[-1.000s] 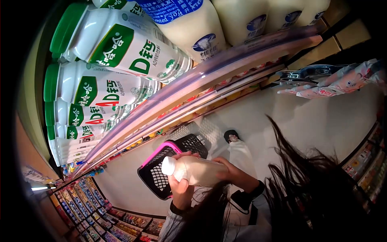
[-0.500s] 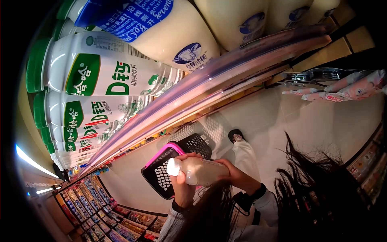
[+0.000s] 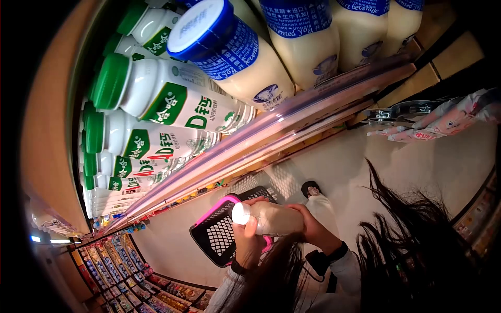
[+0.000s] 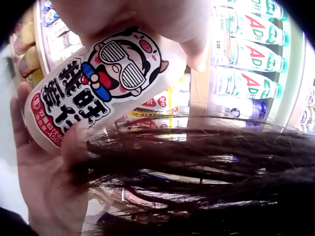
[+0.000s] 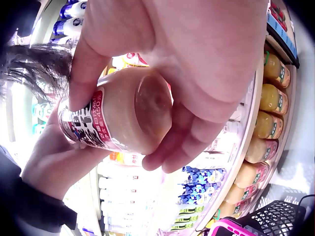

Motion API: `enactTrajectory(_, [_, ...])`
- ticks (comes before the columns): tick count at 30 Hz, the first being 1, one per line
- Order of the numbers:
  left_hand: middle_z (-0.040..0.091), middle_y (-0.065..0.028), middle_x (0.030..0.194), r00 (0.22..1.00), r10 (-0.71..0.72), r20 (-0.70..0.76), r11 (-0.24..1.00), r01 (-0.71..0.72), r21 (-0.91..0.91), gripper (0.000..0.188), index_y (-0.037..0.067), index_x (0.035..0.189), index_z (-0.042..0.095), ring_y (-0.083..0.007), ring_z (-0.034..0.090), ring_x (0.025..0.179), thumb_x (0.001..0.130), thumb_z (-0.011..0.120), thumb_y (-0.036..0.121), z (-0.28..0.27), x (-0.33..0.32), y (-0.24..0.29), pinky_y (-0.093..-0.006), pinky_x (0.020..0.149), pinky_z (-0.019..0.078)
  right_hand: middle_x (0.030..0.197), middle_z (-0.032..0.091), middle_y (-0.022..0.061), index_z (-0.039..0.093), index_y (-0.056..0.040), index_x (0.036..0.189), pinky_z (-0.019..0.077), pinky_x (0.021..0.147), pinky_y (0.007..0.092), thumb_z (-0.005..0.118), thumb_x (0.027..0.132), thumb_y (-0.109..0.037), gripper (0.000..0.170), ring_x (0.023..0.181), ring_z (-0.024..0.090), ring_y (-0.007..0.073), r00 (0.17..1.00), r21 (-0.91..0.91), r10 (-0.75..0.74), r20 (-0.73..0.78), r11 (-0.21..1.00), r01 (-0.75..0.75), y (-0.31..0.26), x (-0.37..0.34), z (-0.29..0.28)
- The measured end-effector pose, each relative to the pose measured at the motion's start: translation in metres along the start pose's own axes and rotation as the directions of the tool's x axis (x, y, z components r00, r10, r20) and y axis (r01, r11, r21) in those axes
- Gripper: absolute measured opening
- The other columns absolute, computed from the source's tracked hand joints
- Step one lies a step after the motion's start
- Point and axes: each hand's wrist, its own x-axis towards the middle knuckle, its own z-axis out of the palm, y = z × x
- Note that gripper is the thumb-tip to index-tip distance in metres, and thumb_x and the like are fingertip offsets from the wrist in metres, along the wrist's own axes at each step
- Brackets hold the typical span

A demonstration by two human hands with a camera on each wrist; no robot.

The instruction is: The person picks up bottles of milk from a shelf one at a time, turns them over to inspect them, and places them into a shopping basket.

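Both hands hold a bottle of cream-coloured drink (image 3: 276,219) with a white cap, lying tilted on its side. My left hand (image 3: 249,244) grips the cap end, its thumb beside the neck. At the base end, my right hand (image 3: 317,229) curls its fingers and thumb round the bottle. In the left wrist view the bottle's label (image 4: 120,64) shows a cartoon face in striped glasses and black lettering. The right wrist view shows the rounded base (image 5: 153,105) within the right hand's grip. Strands of dark hair (image 4: 197,162) cross in front of the left wrist camera.
A black mesh basket (image 3: 211,245) with a pink rim is on the floor below the hands. Close by runs a shelf edge (image 3: 292,104) with green-capped white bottles (image 3: 167,99) and blue-capped yogurt drinks (image 3: 245,57). Packets (image 3: 449,117) hang at right.
The head view has shifted, bringing blue caps into sight on the shelf. Both hands and the bottle appear slightly farther right, with the same grip on it.
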Motion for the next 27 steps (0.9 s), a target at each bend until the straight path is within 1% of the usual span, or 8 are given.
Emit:
enactTrajectory(3, [0.055, -0.0157, 0.109, 0.999, -0.032, -0.008, 0.999, 0.031, -0.023, 0.045, -0.003, 0.111, 0.047, -0.023, 0.055, 0.098, 0.076, 0.062, 0.021, 0.003, -0.006, 0.011, -0.0349, 0.088, 0.0442, 0.123, 0.044, 0.0097, 0.03, -0.0061, 0.129, 0.0379, 0.094, 0.0292, 0.076, 0.072, -0.018, 0.073, 0.114, 0.044, 0.0166, 1.0, -0.074, -0.026, 0.0, 0.997, 0.026, -0.006, -0.001, 0.006])
enactTrajectory(7, [0.056, -0.0155, 0.11, 0.994, 0.03, 0.101, 0.998, -0.035, 0.049, 0.037, -0.003, 0.112, 0.048, -0.0225, 0.056, 0.099, 0.079, 0.057, 0.011, -0.008, -0.009, 0.018, -0.0342, 0.089, 0.0428, 0.121, 0.045, 0.0094, 0.031, -0.0063, 0.128, 0.0392, 0.092, 0.0293, 0.076, 0.072, -0.018, 0.073, 0.113, 0.045, 0.0166, 0.999, -0.093, -0.052, -0.005, 0.994, 0.051, -0.008, -0.004, 0.015])
enactTrajectory(10, [0.056, -0.0151, 0.11, 0.989, 0.047, 0.137, 0.998, -0.053, 0.038, 0.036, -0.002, 0.112, 0.048, -0.0225, 0.056, 0.099, 0.08, 0.056, 0.01, -0.012, -0.011, 0.019, -0.0342, 0.089, 0.0427, 0.12, 0.046, 0.0093, 0.032, -0.0064, 0.127, 0.0396, 0.092, 0.0295, 0.077, 0.071, -0.019, 0.073, 0.112, 0.045, 0.0166, 0.998, -0.108, -0.058, -0.006, 0.993, 0.057, -0.008, -0.007, 0.021])
enactTrajectory(17, [0.055, -0.0146, 0.11, 0.983, 0.028, 0.183, 0.999, -0.034, 0.032, 0.037, -0.002, 0.112, 0.047, -0.0223, 0.055, 0.099, 0.079, 0.059, 0.013, -0.01, -0.015, 0.029, -0.0338, 0.089, 0.0423, 0.118, 0.047, 0.009, 0.033, -0.0053, 0.126, 0.0399, 0.091, 0.0296, 0.077, 0.071, -0.02, 0.072, 0.111, 0.046, 0.0164, 0.998, -0.086, -0.065, 0.002, 0.994, 0.065, -0.016, -0.011, 0.025])
enactTrajectory(20, [0.054, -0.015, 0.112, 0.974, 0.035, 0.224, 0.999, -0.042, 0.025, 0.041, -0.002, 0.112, 0.046, -0.0226, 0.054, 0.101, 0.078, 0.061, 0.018, -0.017, -0.013, 0.032, -0.0341, 0.09, 0.0417, 0.115, 0.049, 0.008, 0.035, -0.0048, 0.124, 0.0402, 0.091, 0.0295, 0.076, 0.072, -0.018, 0.068, 0.11, 0.047, 0.0152, 0.998, -0.003, 0.047, 0.043, 0.999, -0.047, -0.024, -0.012, 0.022])
enactTrajectory(22, [0.054, -0.0157, 0.113, 0.969, 0.009, 0.246, 0.999, -0.016, 0.027, 0.045, -0.002, 0.112, 0.046, -0.0231, 0.053, 0.104, 0.077, 0.063, 0.021, -0.018, -0.01, 0.039, -0.0349, 0.091, 0.0411, 0.113, 0.051, 0.007, 0.036, -0.0042, 0.123, 0.0424, 0.088, 0.0284, 0.074, 0.073, -0.014, 0.064, 0.106, 0.049, 0.0135, 0.99, 0.071, 0.065, 0.121, 0.995, -0.074, -0.032, -0.011, 0.024])
enactTrajectory(26, [0.051, -0.0192, 0.116, 0.934, 0.135, 0.331, 0.989, -0.107, -0.101, 0.044, -0.003, 0.109, 0.047, -0.0301, 0.049, 0.111, 0.078, 0.064, 0.022, -0.017, -0.007, 0.044, -0.0418, 0.095, 0.0386, 0.11, 0.053, 0.0053, 0.037, -0.0032, 0.123, 0.0467, 0.081, 0.0257, 0.071, 0.075, -0.004, 0.059, 0.1, 0.051, 0.0101, 0.967, 0.15, 0.17, 0.192, 0.968, -0.2, -0.047, -0.012, 0.03])
enactTrajectory(27, [0.051, -0.0191, 0.116, 0.943, 0.112, 0.313, 0.99, -0.079, -0.118, 0.041, -0.003, 0.106, 0.047, -0.0313, 0.048, 0.112, 0.078, 0.064, 0.02, -0.019, -0.011, 0.048, -0.0437, 0.095, 0.0386, 0.11, 0.053, 0.005, 0.037, -0.003, 0.123, 0.0485, 0.077, 0.0242, 0.07, 0.075, -0.001, 0.058, 0.098, 0.052, 0.009, 0.977, 0.056, 0.046, 0.206, 0.997, -0.059, -0.04, -0.009, 0.03])
